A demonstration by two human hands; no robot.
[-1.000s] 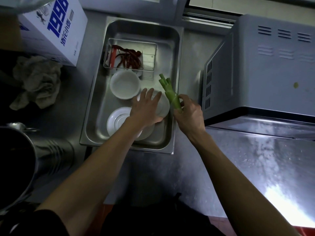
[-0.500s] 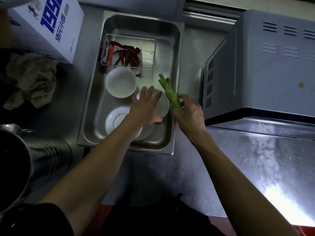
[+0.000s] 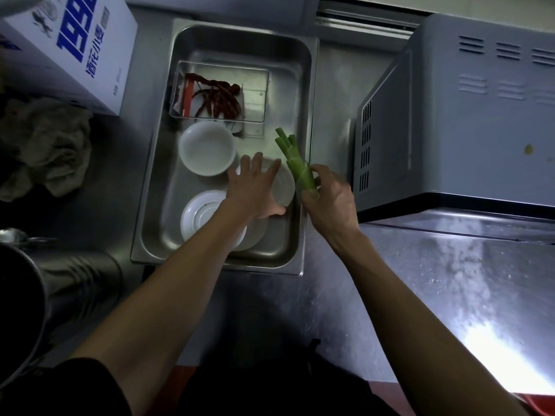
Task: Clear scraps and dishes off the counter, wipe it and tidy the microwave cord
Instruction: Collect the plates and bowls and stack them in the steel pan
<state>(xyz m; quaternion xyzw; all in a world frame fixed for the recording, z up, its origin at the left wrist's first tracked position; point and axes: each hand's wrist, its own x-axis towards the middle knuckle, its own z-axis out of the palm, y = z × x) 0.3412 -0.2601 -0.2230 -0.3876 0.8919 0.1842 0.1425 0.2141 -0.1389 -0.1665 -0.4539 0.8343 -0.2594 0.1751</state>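
A steel tray sits on the steel counter. Inside it lie a white bowl, an upturned white dish and another white bowl. My left hand rests spread on that last bowl, fingers straight. My right hand grips a bundle of green vegetable stalks above the tray's right rim. A clear box of dried red chillies sits at the tray's far end.
A grey microwave stands right of the tray, its side vents facing it. A white and blue carton and a crumpled rag lie to the left. A large steel pot stands at the near left.
Both hands have held their places on the bowl and the stalks. The view has shifted slightly.
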